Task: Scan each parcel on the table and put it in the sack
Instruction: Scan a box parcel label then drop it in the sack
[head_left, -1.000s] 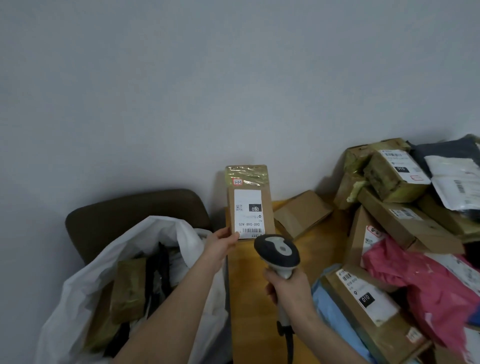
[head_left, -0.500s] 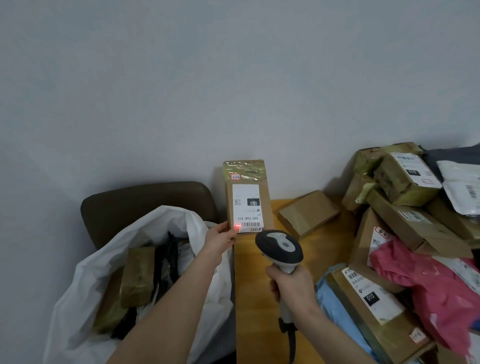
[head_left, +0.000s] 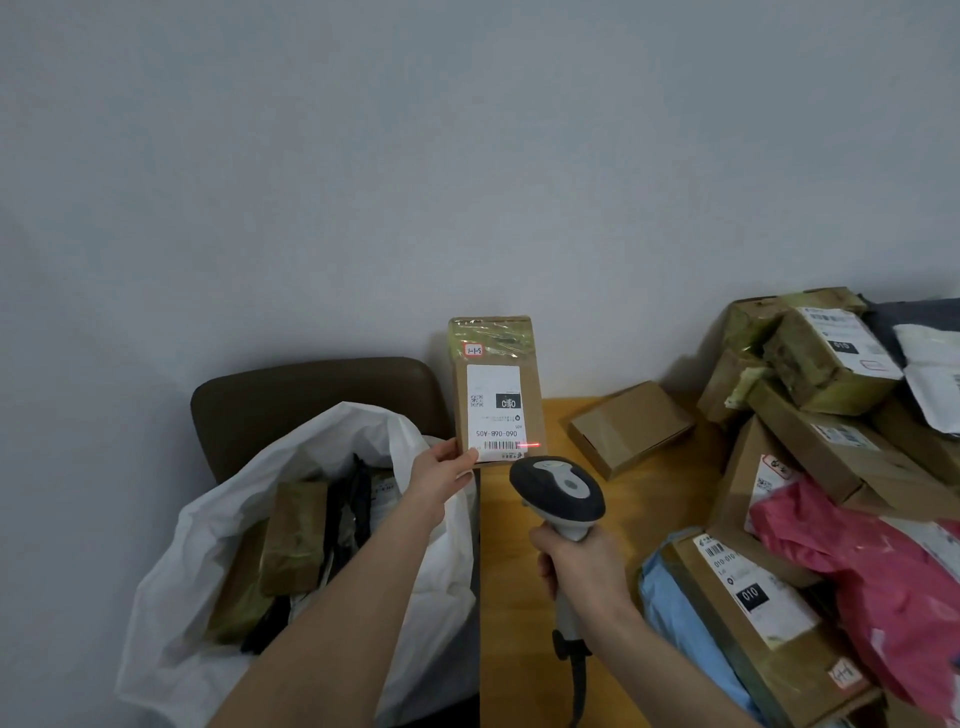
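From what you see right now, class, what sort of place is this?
Probably a small parcel-sorting point: a heap of labelled boxes on the table, a scanner aimed at the barcode on a held parcel, and a white sack already holding parcels.

Bare left hand (head_left: 441, 475), bare right hand (head_left: 582, 569), forearms bare down to frame edge

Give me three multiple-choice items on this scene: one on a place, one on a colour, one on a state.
1. The white sack stands: A left of the table; B on the table; C right of the table.
2. The soft mailer at right is: A green; B pink; C yellow.
3. The left hand: A hangs empty; B rests in the sack; C pinches a parcel.
Key: 1 A, it sits beside the table's left edge; 2 B, its wrap is pink; 3 C, thumb on the parcel's lower corner.
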